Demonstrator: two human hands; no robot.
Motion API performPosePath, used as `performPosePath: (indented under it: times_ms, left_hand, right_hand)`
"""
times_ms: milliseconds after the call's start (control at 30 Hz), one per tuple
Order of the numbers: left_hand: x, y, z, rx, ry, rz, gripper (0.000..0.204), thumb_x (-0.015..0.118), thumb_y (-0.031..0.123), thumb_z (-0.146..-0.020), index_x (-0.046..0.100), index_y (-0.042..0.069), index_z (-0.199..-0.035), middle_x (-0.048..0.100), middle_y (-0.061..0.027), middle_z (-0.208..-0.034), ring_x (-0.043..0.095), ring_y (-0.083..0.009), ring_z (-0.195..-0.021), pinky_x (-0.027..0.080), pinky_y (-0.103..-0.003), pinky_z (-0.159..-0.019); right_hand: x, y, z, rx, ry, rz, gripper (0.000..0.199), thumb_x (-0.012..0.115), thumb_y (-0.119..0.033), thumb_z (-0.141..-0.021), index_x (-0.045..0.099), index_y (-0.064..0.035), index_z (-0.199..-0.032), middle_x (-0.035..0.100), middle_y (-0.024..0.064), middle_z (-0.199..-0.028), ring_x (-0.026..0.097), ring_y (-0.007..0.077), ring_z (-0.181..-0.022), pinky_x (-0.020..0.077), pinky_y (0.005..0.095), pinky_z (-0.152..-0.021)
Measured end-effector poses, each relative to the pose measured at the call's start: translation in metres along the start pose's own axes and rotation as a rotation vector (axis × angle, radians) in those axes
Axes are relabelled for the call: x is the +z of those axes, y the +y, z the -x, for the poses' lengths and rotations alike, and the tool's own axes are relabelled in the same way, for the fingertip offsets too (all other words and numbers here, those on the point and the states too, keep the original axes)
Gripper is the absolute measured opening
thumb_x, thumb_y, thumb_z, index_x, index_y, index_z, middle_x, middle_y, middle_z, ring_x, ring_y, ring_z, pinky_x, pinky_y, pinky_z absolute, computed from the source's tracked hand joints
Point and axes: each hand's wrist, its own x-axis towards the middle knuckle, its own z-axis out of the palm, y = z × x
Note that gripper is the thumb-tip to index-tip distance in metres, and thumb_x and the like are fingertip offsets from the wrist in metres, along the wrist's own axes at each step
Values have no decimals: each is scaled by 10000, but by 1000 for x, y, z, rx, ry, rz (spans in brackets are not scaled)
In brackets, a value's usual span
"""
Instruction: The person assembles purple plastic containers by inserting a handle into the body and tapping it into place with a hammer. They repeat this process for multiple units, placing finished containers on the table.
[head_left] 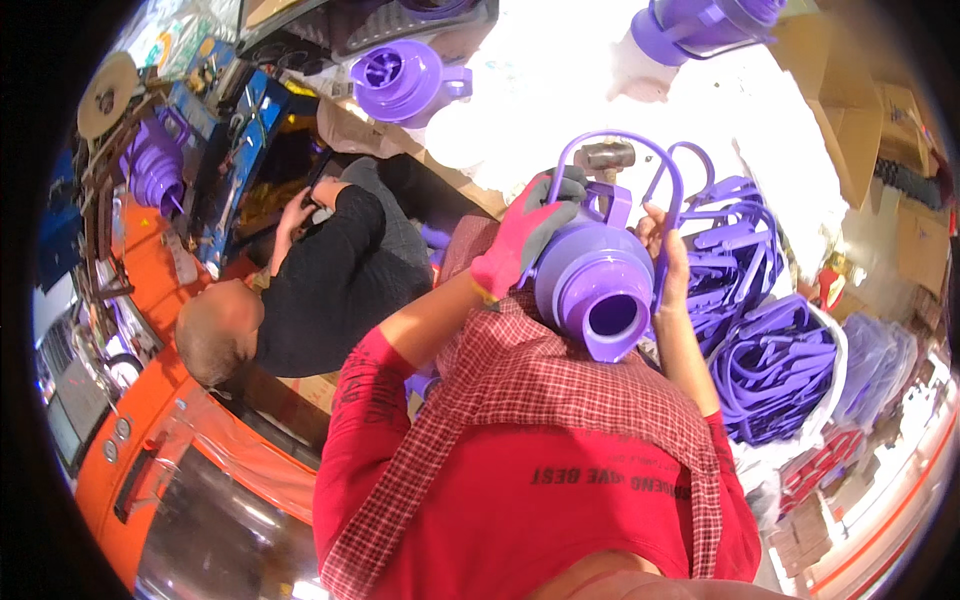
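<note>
A purple thermos jug [590,268] is tilted in front of my apron, its round open mouth and spout pointing toward me. My left hand [530,228], in a pink and grey glove, is closed on the jug's left side near one end of the carrying handle. That purple carrying handle [622,136] arches over the far side of the jug. My bare right hand [672,262] is closed around the handle's right arm, beside the jug's neck. Whether the handle ends are fixed to the jug is hidden by my fingers. Behind the jug is a hammer [607,156].
Loose purple handles [730,250] pile up at the right, with more in a white sack [838,365]. Other purple jugs [405,85] stand across the bright white work surface [520,60]. At my left sits a person in black [330,260]. Cardboard boxes [845,110] stand at the far right.
</note>
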Motion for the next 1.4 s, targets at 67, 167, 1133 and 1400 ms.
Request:
performPosePath:
  times_ms: [67,167,1133,1400]
  left_hand:
    - [3,16,20,341,-97,-312,399,563,39,-864,549,9,-1262,558,-106,-1242,560,-185,-1106,472,-321,-969]
    - [-3,30,41,392,-194,-456,395,552,77,-865,544,-7,-1250,525,-130,-1306,548,-209,-1143,458,-358,-985]
    - [-93,-4,23,250,171,-653,369,545,7,-970,544,-21,-1338,637,-113,-1181,595,-189,-1151,459,-317,-1017]
    - [-206,52,-20,710,724,-790,770,772,130,-816,395,3,-1474,462,-184,-1465,491,-290,-1304,393,-379,-1102]
  right_hand:
    - [17,-21,14,-102,-131,100,758,404,-670,-973,533,14,-1271,534,42,-915,515,167,-866,449,329,-844]
    - [47,-45,27,-470,-410,410,869,281,-702,-952,575,77,-1200,592,123,-1037,550,199,-952,423,319,-890]
    - [94,-93,-23,-954,-484,990,548,928,-195,-631,583,-56,-1034,560,265,-1336,556,414,-1248,426,488,-1065]
    - [83,-96,-182,-1140,46,1109,763,923,-146,-634,583,-9,-1302,590,202,-1350,591,321,-1234,474,382,-1039]
